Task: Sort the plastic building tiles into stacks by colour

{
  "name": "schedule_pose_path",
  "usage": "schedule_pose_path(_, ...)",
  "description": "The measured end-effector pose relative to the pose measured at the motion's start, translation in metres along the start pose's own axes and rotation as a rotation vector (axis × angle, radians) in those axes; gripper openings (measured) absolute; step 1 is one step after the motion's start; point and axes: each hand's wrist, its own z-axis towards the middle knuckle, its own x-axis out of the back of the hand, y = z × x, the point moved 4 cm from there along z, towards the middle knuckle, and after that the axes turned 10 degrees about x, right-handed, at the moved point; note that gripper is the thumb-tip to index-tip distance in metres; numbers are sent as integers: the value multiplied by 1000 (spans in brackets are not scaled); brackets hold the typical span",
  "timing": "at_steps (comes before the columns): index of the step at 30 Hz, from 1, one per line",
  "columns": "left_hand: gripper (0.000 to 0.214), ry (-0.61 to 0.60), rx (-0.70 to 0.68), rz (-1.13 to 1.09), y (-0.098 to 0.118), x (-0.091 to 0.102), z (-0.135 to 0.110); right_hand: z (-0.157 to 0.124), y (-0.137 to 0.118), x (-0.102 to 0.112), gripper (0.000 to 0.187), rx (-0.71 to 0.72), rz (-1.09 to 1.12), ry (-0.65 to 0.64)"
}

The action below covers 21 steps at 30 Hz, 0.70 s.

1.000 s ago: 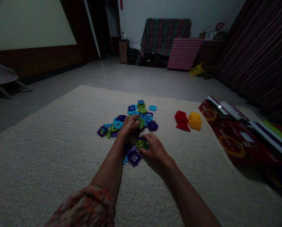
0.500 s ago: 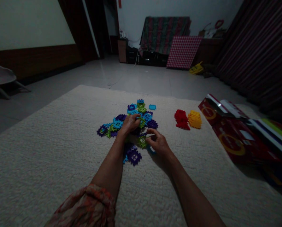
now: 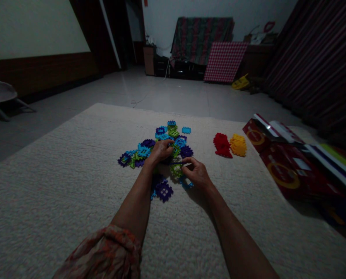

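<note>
Nearest, at six o'clock from the bare left hand (image 3: 161, 151), a dark purple plastic square with notched edges (image 3: 165, 191) lies flat on the cream textured mat (image 3: 59, 186). Between four and five come a light blue notched plastic piece (image 3: 187, 183) and, closer in, a lime green plastic piece with cut-outs (image 3: 176, 170); both sit just beside the bare right hand (image 3: 198, 172), which is at four o'clock. Its thumb and index finger are partly bent, with the index fingertip at the end of a thin dark purple plastic piece seen edge-on (image 3: 177, 163); I cannot tell whether it is pinched. The left hand's fingers curl down among the pieces, and what they grip is hidden. Around it, from nine through twelve to three, spreads a pile of blue, green and purple notched plastic pieces (image 3: 144, 150).

At three, well apart from the pile, are dark red printed boxes (image 3: 283, 170). Nearer the pile, also at three, a red plastic stack (image 3: 222, 145) stands just beside a yellow plastic stack (image 3: 238, 145). A single light blue plastic rectangle (image 3: 186, 130) rests between one and two. Farthest, at one, leans a red-and-white checked panel (image 3: 225, 62).
</note>
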Motion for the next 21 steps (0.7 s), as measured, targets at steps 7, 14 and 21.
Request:
schedule_pose_path(7, 45, -94, 0, -27, 2, -3, -1, 3, 9, 1, 20, 39, 84, 117)
schedule_pose_path(14, 44, -155, -32, -151, 4, -6, -2, 7, 8, 6, 23, 67, 162, 198)
schedule_pose_path(21, 44, -282, 47, -527, 7, -17, -1, 5, -3, 16, 15, 287, -54, 328)
